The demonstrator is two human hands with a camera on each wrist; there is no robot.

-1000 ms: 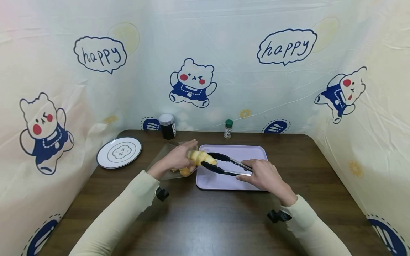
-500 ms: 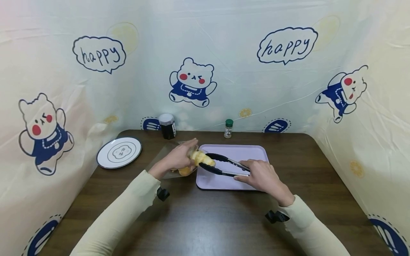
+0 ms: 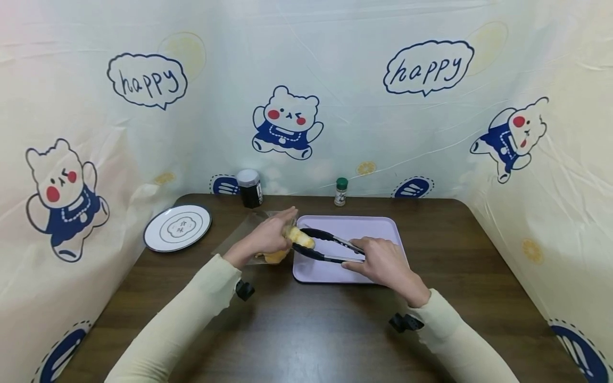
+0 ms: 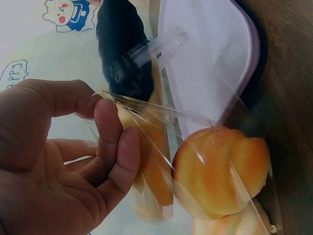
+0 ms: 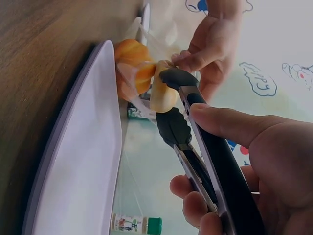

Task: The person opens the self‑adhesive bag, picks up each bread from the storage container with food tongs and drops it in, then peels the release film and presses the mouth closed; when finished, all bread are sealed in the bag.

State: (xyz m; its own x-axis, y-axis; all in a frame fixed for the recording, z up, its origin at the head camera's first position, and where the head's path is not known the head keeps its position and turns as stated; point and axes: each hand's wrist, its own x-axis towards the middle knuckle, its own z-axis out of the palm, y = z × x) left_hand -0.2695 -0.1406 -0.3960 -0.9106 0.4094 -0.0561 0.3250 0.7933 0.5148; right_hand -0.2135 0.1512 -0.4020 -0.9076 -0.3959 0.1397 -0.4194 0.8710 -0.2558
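Observation:
My left hand (image 3: 268, 235) pinches the edge of a clear plastic bag (image 4: 146, 110) between thumb and fingers, seen close in the left wrist view. Inside the bag lies a round golden bun (image 4: 222, 171), with more bread below it. A pair of black-tipped tongs (image 5: 222, 171) is in my right hand (image 3: 387, 263), thumb on one arm and fingers curled round the other. Between the tong tips is a long pale-yellow bread roll (image 3: 303, 239), partly in the bag's mouth. Under the tongs, the lilac tray (image 3: 354, 275) lies flat.
On the left of the brown table (image 3: 297, 330) sits a white plate (image 3: 163, 234) with a dark rim. At the back stand a dark jar (image 3: 250, 190) with a pale lid and a small green-capped shaker (image 3: 341, 192). A printed cloth (image 3: 354, 127) hangs behind.
My right hand has moved left with the tongs, carrying the bread roll deeper into the bag's mouth. My left hand has stayed almost in place.

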